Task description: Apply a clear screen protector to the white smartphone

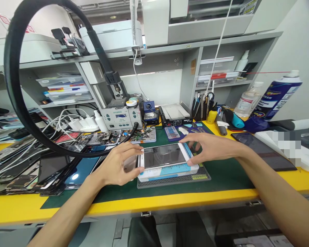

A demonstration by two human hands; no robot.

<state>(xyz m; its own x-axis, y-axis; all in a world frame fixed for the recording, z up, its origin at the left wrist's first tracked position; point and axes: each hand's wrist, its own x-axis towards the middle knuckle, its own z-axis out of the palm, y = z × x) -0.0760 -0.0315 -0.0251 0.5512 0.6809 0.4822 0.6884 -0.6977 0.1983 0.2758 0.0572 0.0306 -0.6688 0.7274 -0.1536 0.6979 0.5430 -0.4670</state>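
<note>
Left hand (114, 166) part-open, thumb and fingers spread across left end of white-framed smartphone (164, 156), gripping its edges. Right hand (208, 145) likewise part-open, fingertips and thumb at corners of right end. Phone lies screen up, directly over blue-and-white box (175, 170); cannot tell if fully resting on it. Box on grey perforated mat (158, 183), atop green mat (234, 176) on yellow bench (175, 201). Stacked phone parts (20, 168) left of hands; dark flat panel (262, 151) and spray can (278, 96) at right.
</note>
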